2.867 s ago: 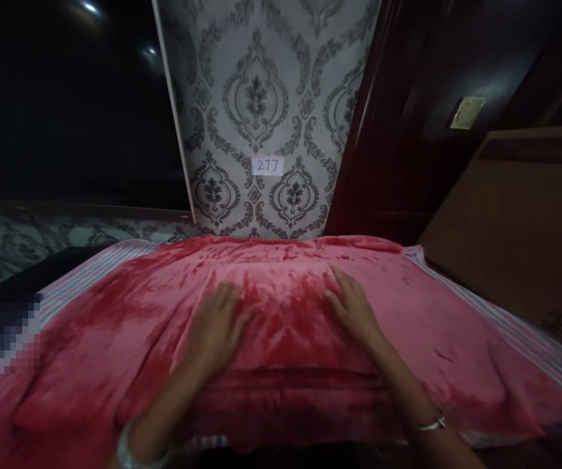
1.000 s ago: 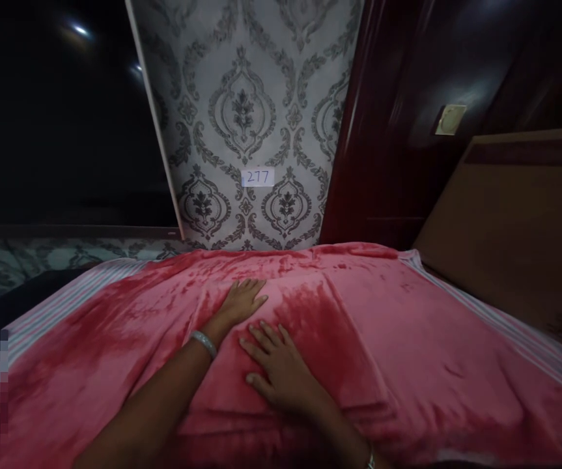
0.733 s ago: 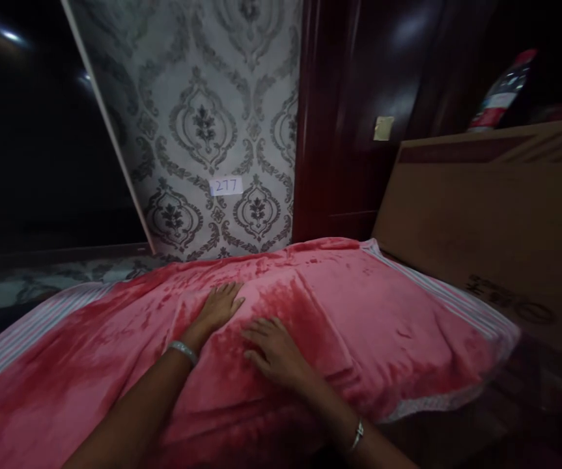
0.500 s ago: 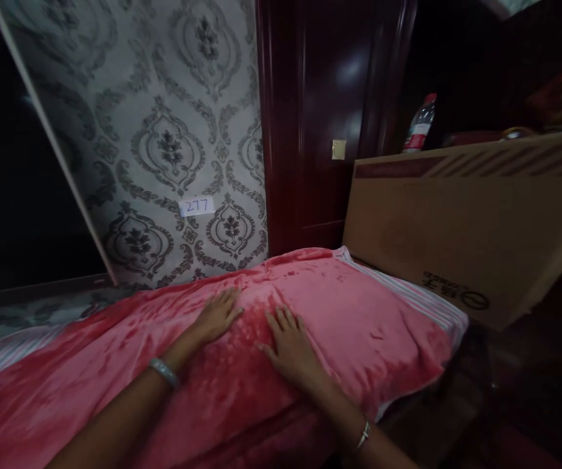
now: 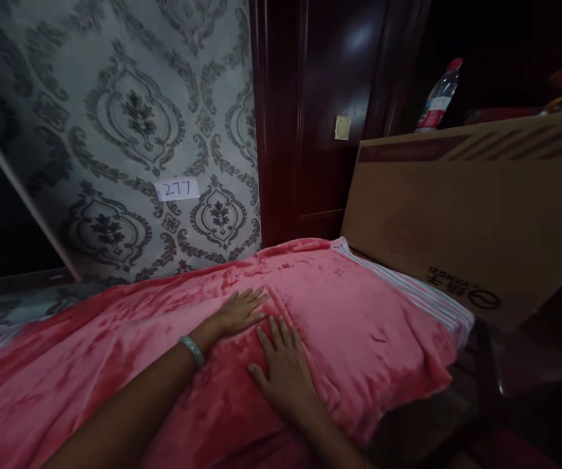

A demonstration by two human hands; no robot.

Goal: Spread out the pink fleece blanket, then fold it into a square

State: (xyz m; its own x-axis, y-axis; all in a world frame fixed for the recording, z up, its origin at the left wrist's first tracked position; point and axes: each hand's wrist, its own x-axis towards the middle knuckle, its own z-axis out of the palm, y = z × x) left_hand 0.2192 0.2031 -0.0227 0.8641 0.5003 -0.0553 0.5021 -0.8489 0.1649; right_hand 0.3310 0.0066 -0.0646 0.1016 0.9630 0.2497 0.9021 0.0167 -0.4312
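Note:
A plush pink-red blanket (image 5: 349, 319) lies spread in front of me, with soft folds and darker patches in its pile. My left hand (image 5: 241, 311) rests flat on it, fingers stretched toward the right; a pale bangle is on that wrist. Close beside it, my right hand (image 5: 284, 371) also presses flat on the blanket, fingers apart and pointing away from me. The two hands nearly touch near a ridge in the cloth. Striped fabric (image 5: 422, 290) shows along the blanket's far right edge.
A large cardboard box (image 5: 447, 221) stands to the right, with a plastic bottle (image 5: 438, 101) on top. Behind the blanket are a dark red door (image 5: 305, 169) and patterned wallpaper (image 5: 139, 124) bearing a paper label (image 5: 177, 189). A dark panel (image 5: 7, 208) is at left.
My left hand has slid right across the blanket, closer to my right hand, which has shifted slightly nearer to me. The view has turned a little, moving the wall label leftward.

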